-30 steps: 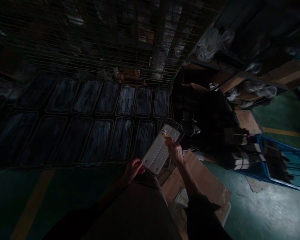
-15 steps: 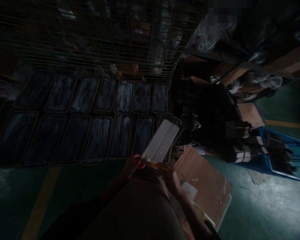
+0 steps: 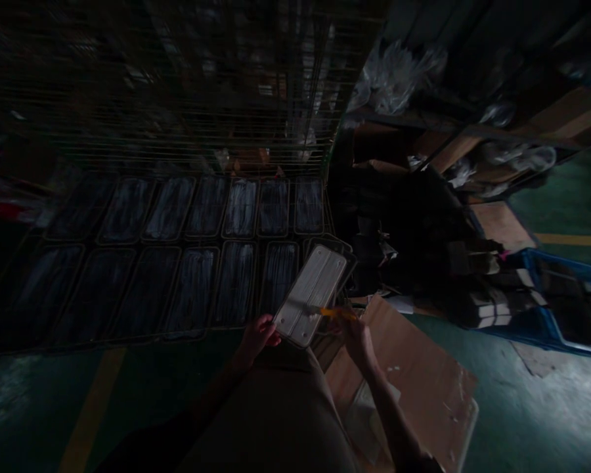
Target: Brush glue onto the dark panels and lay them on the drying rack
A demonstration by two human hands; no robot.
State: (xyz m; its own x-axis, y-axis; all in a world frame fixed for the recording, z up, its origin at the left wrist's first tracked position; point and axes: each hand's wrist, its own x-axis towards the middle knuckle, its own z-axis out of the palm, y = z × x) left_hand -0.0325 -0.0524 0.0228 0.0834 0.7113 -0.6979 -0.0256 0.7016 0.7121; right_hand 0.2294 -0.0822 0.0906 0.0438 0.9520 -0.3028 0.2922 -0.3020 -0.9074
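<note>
My left hand (image 3: pixel 259 335) grips the near corner of a pale ribbed rectangular panel (image 3: pixel 311 294), which is tilted up over my lap. Just right of it, my right hand (image 3: pixel 355 332) pinches a small brush with a yellow-orange handle (image 3: pixel 335 313). The brush tip lies across the lower part of the panel. Beyond the panel, two rows of dark coated panels (image 3: pixel 236 263) lie flat on a wire rack.
A tall wire cage (image 3: pixel 187 85) rises behind the rack. A cardboard sheet (image 3: pixel 423 374) lies on the green floor at my right. Cluttered shelves with plastic bags (image 3: pixel 473 151) and a blue crate (image 3: pixel 561 295) stand further right. A yellow floor line (image 3: pixel 88 407) runs at left.
My right hand drew the brush from the panel's far end down past its near edge, then brought it back onto the lower part. My left hand has kept its hold on the panel.
</note>
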